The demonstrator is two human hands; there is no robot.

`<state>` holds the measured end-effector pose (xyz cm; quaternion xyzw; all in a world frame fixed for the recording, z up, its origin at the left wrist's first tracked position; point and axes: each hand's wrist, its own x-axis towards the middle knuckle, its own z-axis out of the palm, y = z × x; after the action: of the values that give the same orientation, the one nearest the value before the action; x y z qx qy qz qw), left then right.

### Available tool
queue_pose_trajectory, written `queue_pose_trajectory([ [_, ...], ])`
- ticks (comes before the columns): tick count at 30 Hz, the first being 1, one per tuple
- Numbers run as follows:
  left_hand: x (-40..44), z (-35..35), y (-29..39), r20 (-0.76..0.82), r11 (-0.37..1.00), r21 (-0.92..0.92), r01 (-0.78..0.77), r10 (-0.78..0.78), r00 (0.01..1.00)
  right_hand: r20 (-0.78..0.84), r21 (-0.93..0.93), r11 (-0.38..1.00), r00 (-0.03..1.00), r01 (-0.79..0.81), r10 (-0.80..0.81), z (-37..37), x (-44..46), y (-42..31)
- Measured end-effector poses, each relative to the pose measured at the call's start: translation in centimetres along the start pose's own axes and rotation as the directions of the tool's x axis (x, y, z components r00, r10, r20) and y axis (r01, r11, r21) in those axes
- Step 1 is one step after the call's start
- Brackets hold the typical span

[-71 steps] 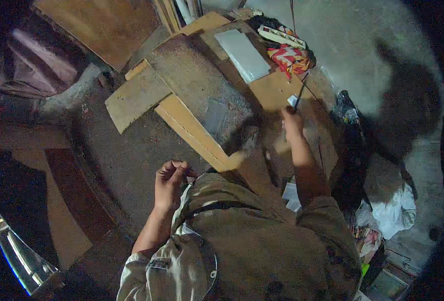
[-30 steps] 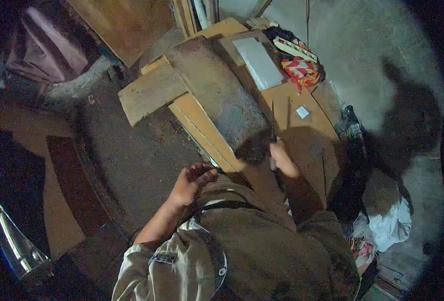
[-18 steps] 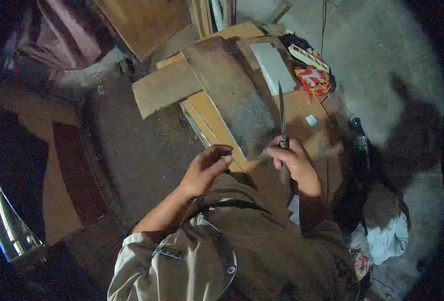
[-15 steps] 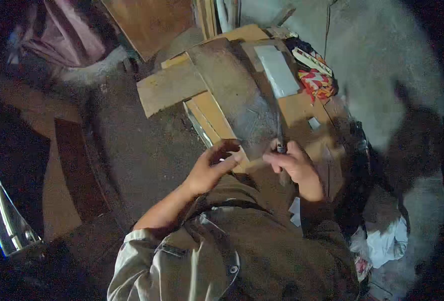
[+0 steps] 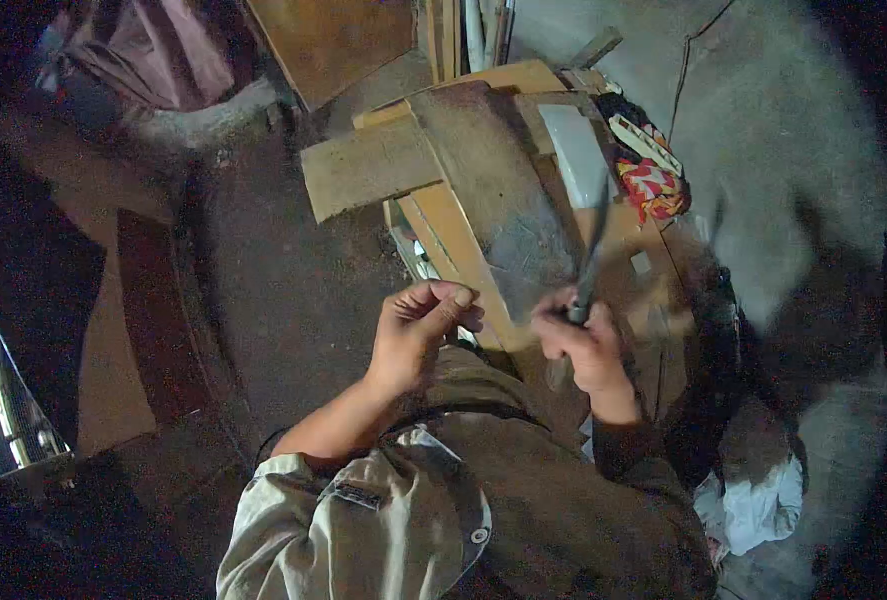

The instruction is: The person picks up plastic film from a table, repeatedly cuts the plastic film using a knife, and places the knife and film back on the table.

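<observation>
Fingers of left hand just closed against thumb; any pinched item unclear. Right hand grips long, slim, dark-bladed knife.

Dim workshop, wooden boards, concrete floor

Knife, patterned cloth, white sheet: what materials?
Knife: probably steel blade, thin and dark grey; motion blur hides the finish.
Patterned cloth: fabric, seemingly matte, bunched in soft folds; fibre can't be told.
White sheet: possibly plastic or plastic-wrapped, slightly glossy; flat, smooth face with a faint sheen.
</observation>
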<state>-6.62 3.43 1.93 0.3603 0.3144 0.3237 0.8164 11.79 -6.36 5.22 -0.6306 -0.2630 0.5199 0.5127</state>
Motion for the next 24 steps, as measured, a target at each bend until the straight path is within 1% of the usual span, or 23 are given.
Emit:
queue_pose_trajectory([
  [1,-0.3,0.0,0.2,-0.009,1.000,-0.012,0.013,-0.013,1.000,-0.061,0.094,0.994,0.997,0.050,-0.045,0.0,-0.1,0.0],
  [2,-0.7,0.2,0.6,0.003,0.999,-0.037,-0.005,0.005,1.000,-0.115,0.153,0.976,0.984,0.153,-0.136,0.7,-0.2,-0.1],
  [3,-0.9,0.2,0.4,0.003,0.999,-0.039,-0.005,0.005,1.000,-0.115,0.151,0.977,0.984,0.152,-0.136,0.5,-0.3,-0.1],
  [5,-1.0,0.1,0.0,-0.024,0.994,-0.108,-0.026,0.023,0.999,-0.056,0.054,0.993,0.993,0.103,-0.100,0.1,-0.4,-0.1],
  [6,-1.1,0.0,0.0,-0.025,0.994,-0.109,-0.027,0.025,0.999,-0.054,0.053,0.993,0.993,0.103,-0.100,0.2,-0.4,-0.1],
  [8,-1.1,-0.3,0.1,-0.016,0.998,-0.054,-0.028,0.027,1.000,-0.059,-0.008,0.983,0.981,0.183,-0.184,0.5,-0.6,-0.2],
  [9,-1.2,-0.4,0.2,-0.017,0.998,-0.056,-0.029,0.028,0.999,-0.058,-0.009,0.983,0.981,0.183,-0.183,0.6,-0.6,-0.2],
  [11,-1.5,-0.5,0.7,-0.032,1.000,0.001,0.001,-0.001,0.999,-0.080,0.075,0.962,0.963,0.264,-0.258,0.8,-0.6,-0.1],
  [12,-1.6,-0.7,0.6,-0.034,1.000,0.001,0.000,0.000,0.999,-0.078,0.075,0.962,0.963,0.263,-0.257,0.9,-0.7,-0.2],
  [14,-1.6,-1.0,0.3,-0.005,0.998,-0.059,-0.022,0.022,1.000,-0.127,0.003,0.979,0.971,0.204,-0.202,1.0,-0.9,-0.7],
  [18,-1.8,-0.4,1.3,0.016,0.998,-0.061,-0.009,0.010,1.000,-0.140,-0.027,0.969,0.959,0.245,-0.246,1.2,-1.0,-1.0],
  [20,-1.7,-0.1,1.3,0.080,1.000,-0.017,0.013,-0.011,0.997,-0.144,-0.055,0.967,0.957,0.248,-0.254,1.1,-1.0,-0.7],
  [21,-1.6,0.0,1.2,0.079,1.000,-0.016,0.013,-0.012,0.997,-0.144,-0.054,0.967,0.957,0.248,-0.253,1.1,-1.0,-0.7],
  [23,-1.5,0.3,1.2,0.169,0.998,0.019,0.057,-0.060,0.984,-0.092,-0.102,0.971,0.970,0.215,-0.224,1.0,-1.0,-0.8],
  [24,-1.5,0.6,1.4,0.131,0.990,0.109,0.092,-0.106,0.986,-0.091,-0.099,0.972,0.970,0.215,-0.224,1.0,-1.0,-0.7],
])
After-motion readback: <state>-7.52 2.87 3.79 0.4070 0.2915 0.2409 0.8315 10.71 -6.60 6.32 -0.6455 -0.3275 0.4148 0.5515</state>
